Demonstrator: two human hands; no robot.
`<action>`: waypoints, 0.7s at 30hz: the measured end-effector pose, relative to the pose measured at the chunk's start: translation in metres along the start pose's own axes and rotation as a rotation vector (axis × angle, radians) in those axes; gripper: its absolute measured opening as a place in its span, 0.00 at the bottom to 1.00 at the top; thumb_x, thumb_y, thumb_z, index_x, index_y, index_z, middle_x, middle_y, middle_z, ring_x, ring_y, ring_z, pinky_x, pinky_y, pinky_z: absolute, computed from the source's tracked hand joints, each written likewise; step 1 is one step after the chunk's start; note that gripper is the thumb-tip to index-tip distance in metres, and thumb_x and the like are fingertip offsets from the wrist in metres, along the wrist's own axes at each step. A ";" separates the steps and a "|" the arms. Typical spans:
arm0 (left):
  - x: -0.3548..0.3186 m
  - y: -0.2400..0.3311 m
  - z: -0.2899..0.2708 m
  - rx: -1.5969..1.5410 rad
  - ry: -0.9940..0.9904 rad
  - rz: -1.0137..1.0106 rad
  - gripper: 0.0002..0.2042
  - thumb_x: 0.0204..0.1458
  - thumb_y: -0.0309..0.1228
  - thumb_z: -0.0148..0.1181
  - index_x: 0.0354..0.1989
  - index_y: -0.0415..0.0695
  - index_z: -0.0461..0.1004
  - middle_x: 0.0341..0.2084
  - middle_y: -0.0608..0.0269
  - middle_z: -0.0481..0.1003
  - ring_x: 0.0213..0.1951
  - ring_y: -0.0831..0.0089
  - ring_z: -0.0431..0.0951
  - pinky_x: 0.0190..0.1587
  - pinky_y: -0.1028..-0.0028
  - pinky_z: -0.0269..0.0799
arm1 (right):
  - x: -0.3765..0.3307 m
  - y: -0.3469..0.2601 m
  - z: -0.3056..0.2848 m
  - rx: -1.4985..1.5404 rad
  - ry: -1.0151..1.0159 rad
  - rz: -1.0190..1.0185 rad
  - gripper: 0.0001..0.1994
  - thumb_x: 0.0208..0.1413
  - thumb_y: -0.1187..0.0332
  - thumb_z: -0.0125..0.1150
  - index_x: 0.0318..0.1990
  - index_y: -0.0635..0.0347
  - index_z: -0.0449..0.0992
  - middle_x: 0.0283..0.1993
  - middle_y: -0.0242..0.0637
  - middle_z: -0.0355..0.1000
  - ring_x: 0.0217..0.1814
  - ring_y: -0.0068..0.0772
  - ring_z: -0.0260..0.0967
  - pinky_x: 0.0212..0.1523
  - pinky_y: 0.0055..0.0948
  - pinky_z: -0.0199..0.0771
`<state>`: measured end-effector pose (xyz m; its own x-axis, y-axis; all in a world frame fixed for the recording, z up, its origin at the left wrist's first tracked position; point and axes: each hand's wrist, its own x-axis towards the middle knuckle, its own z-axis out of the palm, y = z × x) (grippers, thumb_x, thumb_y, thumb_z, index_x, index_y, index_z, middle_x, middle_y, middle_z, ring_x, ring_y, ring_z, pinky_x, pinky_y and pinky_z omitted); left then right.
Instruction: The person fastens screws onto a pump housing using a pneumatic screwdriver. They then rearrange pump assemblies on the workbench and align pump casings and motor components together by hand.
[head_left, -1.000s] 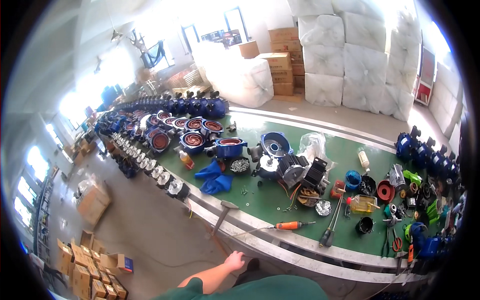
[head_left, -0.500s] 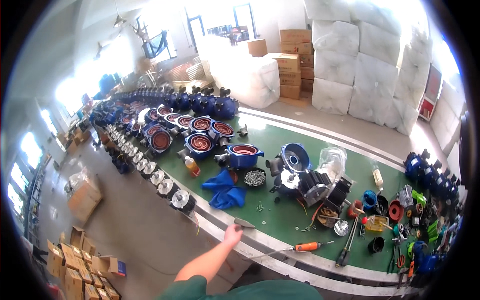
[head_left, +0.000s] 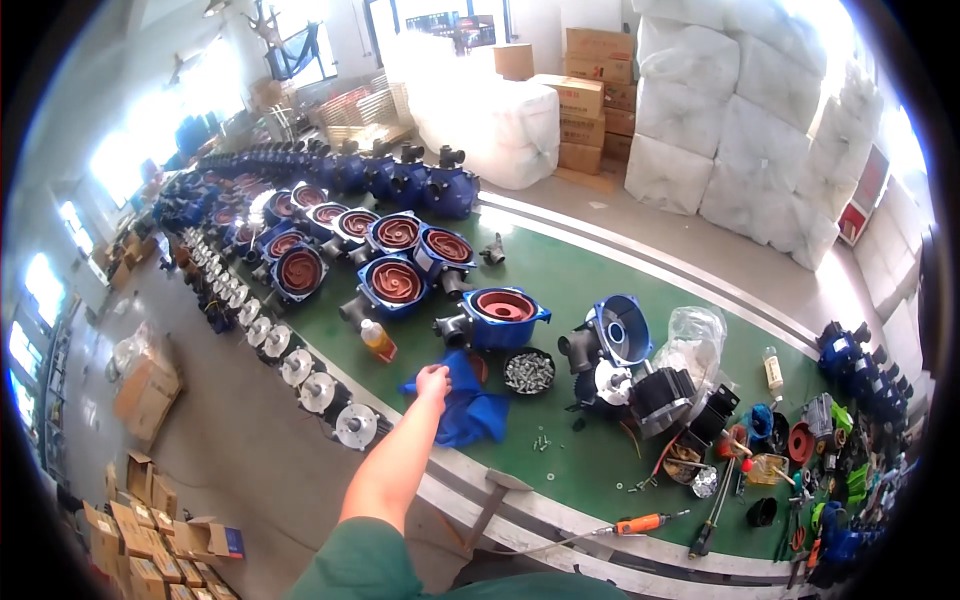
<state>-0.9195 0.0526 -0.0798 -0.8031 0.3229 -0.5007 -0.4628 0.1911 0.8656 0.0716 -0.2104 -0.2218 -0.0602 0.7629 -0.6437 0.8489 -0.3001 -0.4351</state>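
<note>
My left hand [head_left: 433, 381] reaches forward over the green table to a crumpled blue cloth [head_left: 474, 412]. Its fingers are curled closed at the cloth's upper part, seemingly gripping a fold; the fingertips are partly hidden. Just beyond the hand stands a small bottle [head_left: 377, 340] with orange-yellow liquid and a white cap. To the right of the cloth is a black bowl [head_left: 528, 372] full of small metal bolts. A blue pump housing [head_left: 503, 318] with a red impeller sits behind the bowl. My right hand does not show.
Blue housings with red impellers [head_left: 396, 281] crowd the left, beside a row of motors with silver flanges [head_left: 356, 427]. An open housing [head_left: 622, 330] and a dark motor [head_left: 662, 402] stand right. An orange power tool [head_left: 640, 523] and a metal bracket [head_left: 490, 508] lie along the near edge.
My left hand has moved forward from the table's near edge, by the metal bracket, onto the blue cloth. The whole view has shifted slightly.
</note>
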 end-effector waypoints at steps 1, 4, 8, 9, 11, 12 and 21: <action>0.006 0.012 0.005 -0.006 0.021 0.032 0.13 0.56 0.27 0.60 0.50 0.41 0.73 0.34 0.62 0.76 0.28 0.76 0.75 0.26 0.77 0.72 | -0.005 -0.026 -0.007 0.219 -0.040 0.193 0.19 0.56 0.65 0.63 0.53 0.67 0.77 0.37 0.42 0.78 0.35 0.33 0.75 0.35 0.33 0.76; 0.055 0.030 -0.037 0.050 0.172 0.174 0.15 0.54 0.28 0.62 0.49 0.38 0.73 0.38 0.58 0.77 0.35 0.71 0.77 0.36 0.73 0.74 | -0.006 -0.089 -0.042 0.300 -0.076 0.264 0.18 0.59 0.66 0.61 0.53 0.67 0.76 0.31 0.36 0.76 0.27 0.28 0.72 0.29 0.30 0.74; 0.075 0.060 -0.034 0.169 0.279 0.376 0.16 0.50 0.31 0.65 0.46 0.37 0.76 0.45 0.54 0.79 0.48 0.64 0.79 0.52 0.67 0.73 | -0.023 -0.067 -0.051 0.284 -0.009 0.394 0.18 0.58 0.65 0.62 0.52 0.67 0.77 0.31 0.37 0.77 0.27 0.29 0.72 0.29 0.31 0.74; 0.074 0.073 -0.041 0.213 0.343 0.404 0.16 0.50 0.30 0.65 0.46 0.38 0.76 0.45 0.54 0.79 0.47 0.64 0.80 0.52 0.67 0.73 | -0.021 -0.065 -0.053 0.281 0.002 0.415 0.17 0.58 0.65 0.62 0.51 0.67 0.77 0.31 0.38 0.77 0.27 0.29 0.73 0.30 0.31 0.74; 0.083 0.086 -0.064 0.251 0.469 0.474 0.15 0.49 0.31 0.65 0.44 0.39 0.77 0.41 0.54 0.79 0.44 0.64 0.80 0.50 0.67 0.74 | -0.016 -0.064 -0.064 0.264 0.007 0.427 0.17 0.58 0.65 0.62 0.51 0.67 0.77 0.31 0.38 0.77 0.27 0.29 0.73 0.30 0.32 0.74; 0.103 0.090 -0.100 0.238 0.524 0.547 0.14 0.48 0.32 0.66 0.43 0.41 0.77 0.41 0.55 0.78 0.43 0.62 0.80 0.50 0.66 0.74 | -0.004 -0.077 -0.066 0.130 -0.103 0.329 0.17 0.57 0.64 0.62 0.49 0.66 0.78 0.31 0.39 0.77 0.28 0.30 0.73 0.30 0.33 0.74; 0.121 0.087 -0.135 0.603 0.588 0.311 0.40 0.33 0.41 0.77 0.59 0.44 0.67 0.53 0.49 0.71 0.57 0.55 0.72 0.60 0.63 0.69 | -0.002 -0.043 -0.047 -0.378 -0.041 -0.161 0.19 0.56 0.59 0.62 0.48 0.64 0.79 0.41 0.49 0.80 0.42 0.45 0.78 0.44 0.40 0.76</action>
<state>-1.1074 -0.0170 -0.0649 -0.9984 -0.0543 -0.0178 -0.0501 0.6822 0.7295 0.0600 -0.1724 -0.1722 -0.2224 0.7575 -0.6138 0.9595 0.0585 -0.2754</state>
